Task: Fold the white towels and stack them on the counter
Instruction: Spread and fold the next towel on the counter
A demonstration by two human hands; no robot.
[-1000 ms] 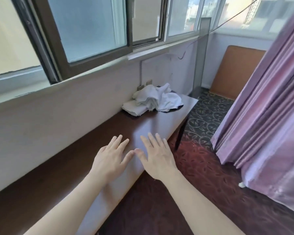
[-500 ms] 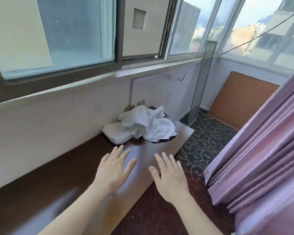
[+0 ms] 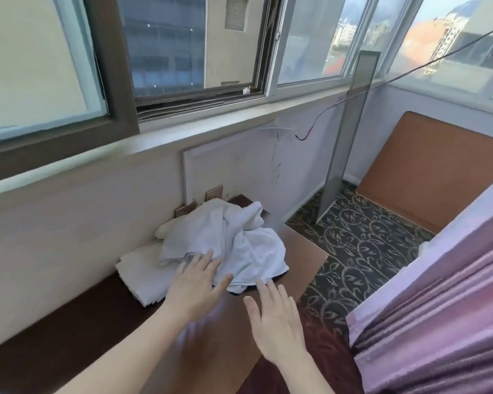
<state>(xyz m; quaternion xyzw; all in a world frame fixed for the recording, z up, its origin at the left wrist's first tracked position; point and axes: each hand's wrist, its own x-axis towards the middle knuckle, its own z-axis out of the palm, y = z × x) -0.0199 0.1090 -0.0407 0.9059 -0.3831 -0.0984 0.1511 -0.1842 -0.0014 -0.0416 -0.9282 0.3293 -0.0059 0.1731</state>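
Observation:
A crumpled heap of white towels [image 3: 234, 240] lies at the far end of the dark brown counter [image 3: 69, 345], against the wall. Under its left side a flatter white towel [image 3: 143, 277] sticks out. My left hand [image 3: 195, 282] hovers with straight, spread fingers at the heap's near edge, fingertips over the cloth; whether it touches is unclear. My right hand [image 3: 273, 317] is spread flat just short of the heap's front edge, over the counter's right side, holding nothing.
A windowed wall [image 3: 69, 223] runs along the counter's far side. A tall grey panel [image 3: 345, 143] leans beyond the counter's end, with an orange board [image 3: 427, 172] behind it on patterned carpet [image 3: 362, 240]. A pink curtain [image 3: 439, 308] hangs at right. Wall sockets [image 3: 211, 194] sit behind the towels.
I have come closer to the towels and both hands have reached forward; my left hand now reaches the heap's near edge, my right hand sits just before it.

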